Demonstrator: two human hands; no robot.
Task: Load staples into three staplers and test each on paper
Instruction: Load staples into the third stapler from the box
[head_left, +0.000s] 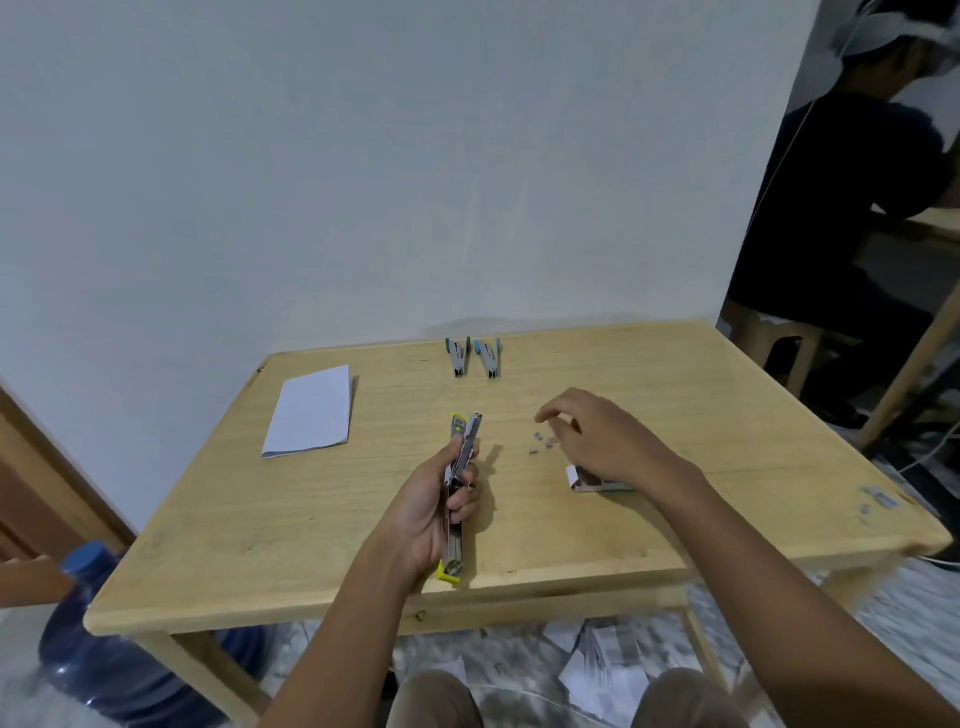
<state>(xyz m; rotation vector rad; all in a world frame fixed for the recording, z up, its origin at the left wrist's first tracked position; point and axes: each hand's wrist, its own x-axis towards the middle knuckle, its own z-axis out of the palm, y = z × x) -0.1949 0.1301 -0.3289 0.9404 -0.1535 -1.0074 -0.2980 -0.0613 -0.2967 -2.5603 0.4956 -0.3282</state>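
Three staplers: the yellow stapler (464, 441) is in hand; the green stapler (457, 357) and blue stapler (488, 357) sit side by side at the table's (311, 519) far edge.
Left hand (436, 499): wrapped round the yellow stapler over the table's near middle. The stapler is swung open and stretched out long.
Right hand (597, 436): over the table's right middle, fingers loosely bent, nothing in them as far as I can see.
Staples (543, 446): a few loose bits on the table, right by those fingertips.
Box (592, 480): small, on the table, partly hidden under the right wrist.
Paper (309, 410): white folded sheet on the table's far left.
Jug (104, 649): big blue one on the floor by the table's near left leg.
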